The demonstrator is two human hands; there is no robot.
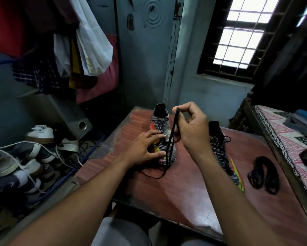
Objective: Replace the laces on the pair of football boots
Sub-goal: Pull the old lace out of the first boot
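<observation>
Boot (164, 139) with striped knit upper stood upright near the middle of the reddish bench (184, 192), toe toward the person. Left hand (145, 150) lay on its forefoot, fingers spread and nearly straight, its grip released, steadying the boot. Right hand (193, 128) was raised above the boot, its grip pinching a loop of black lace (173, 135) between thumb and fingertips; both strands ran down to the lower eyelets, a loose end trailing onto the bench. Second boot (220, 151) lay just right of the forearm. Bundle of black laces (263, 172) sat further right, near a bed (291, 139).
</observation>
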